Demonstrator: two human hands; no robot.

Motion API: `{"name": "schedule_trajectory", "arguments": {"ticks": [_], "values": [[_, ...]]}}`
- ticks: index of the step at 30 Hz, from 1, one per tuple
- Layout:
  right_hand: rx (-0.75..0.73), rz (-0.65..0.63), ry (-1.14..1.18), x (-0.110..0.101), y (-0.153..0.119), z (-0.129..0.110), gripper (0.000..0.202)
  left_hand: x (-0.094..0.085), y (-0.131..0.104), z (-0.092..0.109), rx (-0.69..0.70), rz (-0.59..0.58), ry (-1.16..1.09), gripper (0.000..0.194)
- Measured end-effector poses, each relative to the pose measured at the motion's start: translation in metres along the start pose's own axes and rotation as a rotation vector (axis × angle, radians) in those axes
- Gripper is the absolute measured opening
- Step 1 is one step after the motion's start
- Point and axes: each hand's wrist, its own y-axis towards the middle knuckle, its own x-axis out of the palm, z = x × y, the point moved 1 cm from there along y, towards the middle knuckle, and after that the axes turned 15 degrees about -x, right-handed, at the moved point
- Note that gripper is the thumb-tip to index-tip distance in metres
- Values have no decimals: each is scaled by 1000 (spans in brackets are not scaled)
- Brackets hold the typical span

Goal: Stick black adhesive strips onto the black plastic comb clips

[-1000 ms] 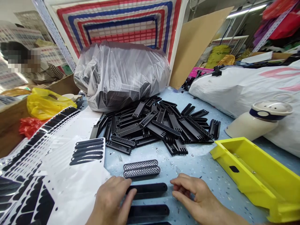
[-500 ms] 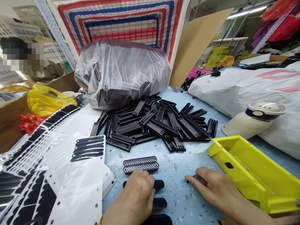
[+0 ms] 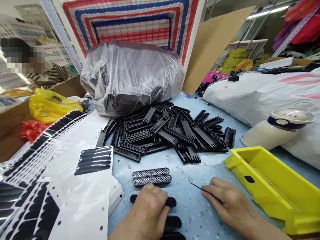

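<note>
My left hand (image 3: 147, 211) is closed over a black plastic piece (image 3: 171, 202) with rounded ends, which lies crosswise on the table. Its fingertips are hidden behind the knuckles. More black pieces (image 3: 172, 221) lie nearer to me, partly under the same hand. Just beyond my knuckles, two black pieces with a diamond-patterned face (image 3: 152, 176) sit side by side. To the right, my right hand (image 3: 228, 198) pinches a thin black rod (image 3: 196, 186) between thumb and forefinger; its tip points left, apart from the pieces.
A heap of black plastic pieces (image 3: 170, 133) lies ahead, before a plastic-wrapped bundle (image 3: 132, 76). Sheets with black stickers (image 3: 93, 160) spread at left. On the right stand a yellow bin (image 3: 270, 200) and a cream bottle (image 3: 270, 135). A person (image 3: 47, 71) is at far left.
The thin rod now sticks out from my right hand toward the left; before, it was mostly hidden. My left hand stays over the black piece, shifted slightly. The view has moved a little.
</note>
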Motion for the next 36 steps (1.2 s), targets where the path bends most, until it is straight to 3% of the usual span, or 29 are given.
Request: {"name": "schedule_trajectory", "arguments": {"ticks": [5, 10, 14, 21, 26, 31, 36], "values": [[-56, 144, -2, -6, 19, -12, 35, 2, 1, -4, 36, 39, -16, 6], [-39, 156, 317, -7, 26, -43, 20, 5, 3, -7, 109, 57, -14, 9], [-56, 147, 376, -6, 27, -59, 22, 5, 3, -7, 92, 67, -13, 9], [-121, 8, 344, -9, 32, -62, 23, 1, 3, -2, 22, 25, 9, 12], [-170, 148, 270, -2, 22, -57, 41, -1, 3, 0, -19, 25, 4, 8], [-206, 60, 486, -5, 40, -59, 29, -1, 3, 1, -42, -1, 23, 10], [-220, 58, 476, -10, 51, -64, 30, -4, 3, 2, -32, 2, 38, 13]]}}
